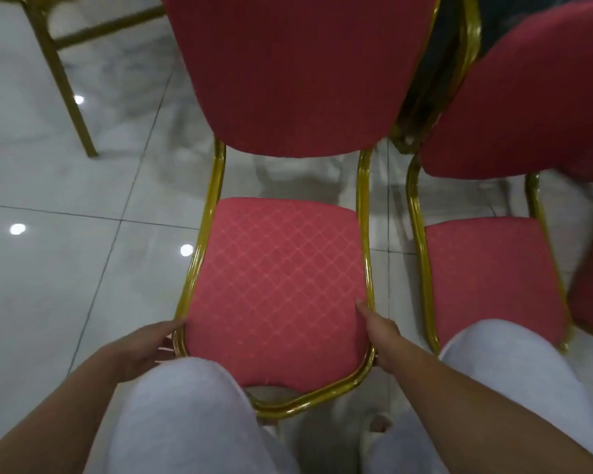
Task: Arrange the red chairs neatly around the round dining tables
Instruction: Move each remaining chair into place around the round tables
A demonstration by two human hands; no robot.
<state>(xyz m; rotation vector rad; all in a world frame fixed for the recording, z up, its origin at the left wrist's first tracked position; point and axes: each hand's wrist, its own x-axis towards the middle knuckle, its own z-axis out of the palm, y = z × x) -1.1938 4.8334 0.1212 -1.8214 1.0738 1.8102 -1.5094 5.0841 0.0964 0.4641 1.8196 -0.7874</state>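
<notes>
Nearest the camera are the person's knees in white trousers, one on each side of the seat's front edge. The left hand grips the front-left corner of the red chair: the thumb lies on top at the gold frame and the fingers curl under the rail, partly hidden. The right hand holds the front-right side of the frame. Its thumb is stretched forward on the cushion edge; its other fingers go under the rail, so cannot tell if they are spread. The chair stands on the glossy tiled floor straight ahead, with a diamond-pattern seat and its backrest rising at the far side. A second red chair stands just beside it on the right, close but apart. More gold frames show behind, blurred. Gold legs stand far left, well apart.
</notes>
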